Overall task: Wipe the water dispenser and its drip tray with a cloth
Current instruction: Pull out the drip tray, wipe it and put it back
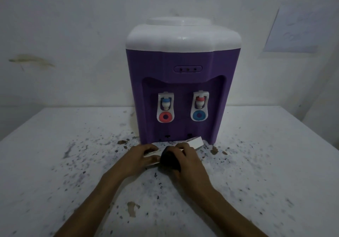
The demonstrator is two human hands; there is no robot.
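Note:
A purple water dispenser [180, 82] with a white top stands at the back of the table, its two taps facing me. The white drip tray [194, 142] is out of the dispenser, tilted just in front of its base. My left hand [141, 157] grips the tray's left end. My right hand [185, 160] holds a dark cloth [169, 160] pressed against the tray's middle. Most of the tray is hidden under my hands.
The white table [256, 172] is speckled with dark chips and stains. A white wall [64, 44] rises right behind the dispenser, with a sheet of paper [295, 31] stuck on it at the right.

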